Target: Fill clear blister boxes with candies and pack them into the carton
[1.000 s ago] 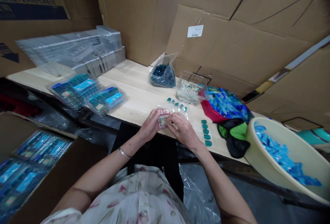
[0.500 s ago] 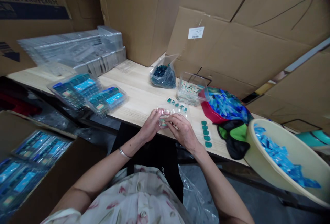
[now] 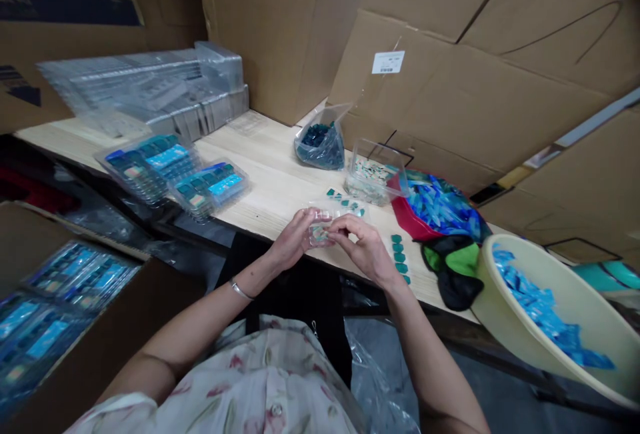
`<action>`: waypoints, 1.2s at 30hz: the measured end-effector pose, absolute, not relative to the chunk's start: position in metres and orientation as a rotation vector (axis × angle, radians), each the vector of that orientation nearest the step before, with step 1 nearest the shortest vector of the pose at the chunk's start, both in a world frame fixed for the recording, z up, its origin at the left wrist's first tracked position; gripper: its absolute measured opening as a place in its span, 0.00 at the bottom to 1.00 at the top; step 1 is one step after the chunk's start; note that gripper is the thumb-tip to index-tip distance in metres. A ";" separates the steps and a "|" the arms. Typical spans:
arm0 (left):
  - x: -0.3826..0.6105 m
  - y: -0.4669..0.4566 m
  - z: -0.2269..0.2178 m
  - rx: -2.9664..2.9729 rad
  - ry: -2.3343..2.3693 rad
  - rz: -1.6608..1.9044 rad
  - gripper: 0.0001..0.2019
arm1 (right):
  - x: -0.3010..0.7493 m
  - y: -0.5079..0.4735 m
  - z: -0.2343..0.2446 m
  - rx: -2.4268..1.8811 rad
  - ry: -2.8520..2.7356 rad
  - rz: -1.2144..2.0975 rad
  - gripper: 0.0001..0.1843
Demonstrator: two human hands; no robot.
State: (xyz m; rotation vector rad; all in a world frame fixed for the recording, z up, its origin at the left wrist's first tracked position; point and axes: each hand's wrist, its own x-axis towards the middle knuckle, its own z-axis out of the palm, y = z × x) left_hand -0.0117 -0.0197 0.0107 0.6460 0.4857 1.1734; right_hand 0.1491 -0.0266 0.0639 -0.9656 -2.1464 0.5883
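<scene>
My left hand grips a clear plastic blister tray by its left side, just over the table's front edge. The fingertips of my right hand are pinched together at the tray's lower compartment, where a small pale piece shows; whether they hold it is hidden. Just beyond the tray, small dark green pieces lie in short rows. To the right of my right hand, a column of green pieces lies on the wood.
Filled blister packs and stacked clear trays stand at left. Behind are a bag of dark pieces and a clear tub. To the right are a red basin, a black-green cloth and a cream basin. An open carton sits lower left.
My right hand has shifted slightly, its fingers now pinched closer at the tray's lower compartment. The tray is tilted a little differently in my left hand. The camera view has shifted slightly.
</scene>
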 end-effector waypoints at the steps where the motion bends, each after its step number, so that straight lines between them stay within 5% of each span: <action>1: -0.012 -0.020 0.011 0.640 0.481 1.161 0.13 | 0.151 -0.024 0.066 -0.981 -2.133 0.623 0.04; 8: -0.012 -0.020 0.014 0.618 0.420 1.105 0.12 | 0.151 -0.013 0.073 -0.995 -2.229 0.755 0.05; 26: -0.014 -0.017 0.010 0.580 0.348 1.023 0.13 | 0.137 -0.020 0.074 -0.943 -2.785 0.013 0.11; 36: -0.013 -0.020 0.005 0.544 0.365 1.011 0.12 | 0.139 -0.022 0.065 -1.007 -2.527 0.210 0.08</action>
